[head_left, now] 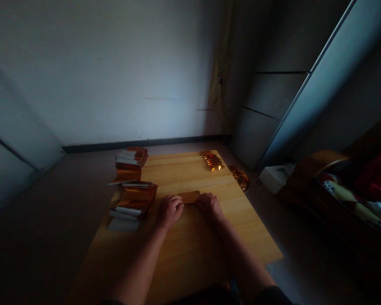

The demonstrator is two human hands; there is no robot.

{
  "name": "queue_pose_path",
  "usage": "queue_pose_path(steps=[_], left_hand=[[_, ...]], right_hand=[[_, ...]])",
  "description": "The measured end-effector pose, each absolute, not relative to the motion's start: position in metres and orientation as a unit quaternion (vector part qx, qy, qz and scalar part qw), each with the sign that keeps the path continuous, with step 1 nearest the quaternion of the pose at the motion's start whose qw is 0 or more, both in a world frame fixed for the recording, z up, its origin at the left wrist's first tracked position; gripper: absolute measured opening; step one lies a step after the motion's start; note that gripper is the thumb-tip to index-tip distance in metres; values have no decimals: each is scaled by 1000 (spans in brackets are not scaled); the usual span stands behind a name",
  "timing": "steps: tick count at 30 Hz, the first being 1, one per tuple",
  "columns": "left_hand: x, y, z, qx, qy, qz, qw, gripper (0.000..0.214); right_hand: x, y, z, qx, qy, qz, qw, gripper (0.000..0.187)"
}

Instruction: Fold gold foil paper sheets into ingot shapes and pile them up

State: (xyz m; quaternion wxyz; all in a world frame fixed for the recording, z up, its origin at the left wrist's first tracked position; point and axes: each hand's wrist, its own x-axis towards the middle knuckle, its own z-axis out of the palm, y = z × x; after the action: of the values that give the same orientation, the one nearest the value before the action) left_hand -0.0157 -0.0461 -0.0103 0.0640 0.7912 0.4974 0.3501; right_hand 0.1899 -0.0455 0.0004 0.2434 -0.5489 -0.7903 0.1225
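Observation:
A small orange-gold sheet of paper [190, 197] lies flat at the middle of the wooden table [190, 241]. My left hand [170, 210] is closed at its left end, thumb and fingers pinching the edge. At the right end my right hand [210, 205] has its fingers curled down on the paper. Left of my left hand are stacks of orange and whitish paper sheets [135, 199], some bent over. A row of shiny folded gold foil pieces [213, 161] stands near the table's far right corner.
More gold foil pieces [239, 177] lie in a heap beyond the table's right edge. A white box [276, 178] rests on the floor by a tall cabinet [260, 118]. To the right is a wooden-armed seat [327, 163] with cloth items. A wall runs behind.

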Motion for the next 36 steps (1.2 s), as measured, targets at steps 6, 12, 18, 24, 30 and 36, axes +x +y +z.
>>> queue_pose_path(steps=[6, 12, 18, 24, 30, 36], left_hand=[[-16, -43, -11, 777, 505, 364, 90, 15], [-15, -44, -7, 770, 526, 349, 91, 17], [-14, -42, -9, 752, 570, 323, 75, 16], [-11, -42, -5, 743, 604, 281, 65, 19], [-6, -40, -1, 737, 638, 218, 33, 21], [-4, -39, 3, 736, 657, 162, 9, 24]], right_hand=[[184, -39, -4, -594, -762, 99, 238, 14], [177, -39, -7, -627, -737, 62, 246, 16], [175, -35, 0, -652, -727, 61, 206, 17], [171, -36, 9, -667, -720, 70, 180, 16], [170, -38, 10, -669, -718, 62, 182, 15], [168, -37, 11, -675, -716, 59, 164, 15]])
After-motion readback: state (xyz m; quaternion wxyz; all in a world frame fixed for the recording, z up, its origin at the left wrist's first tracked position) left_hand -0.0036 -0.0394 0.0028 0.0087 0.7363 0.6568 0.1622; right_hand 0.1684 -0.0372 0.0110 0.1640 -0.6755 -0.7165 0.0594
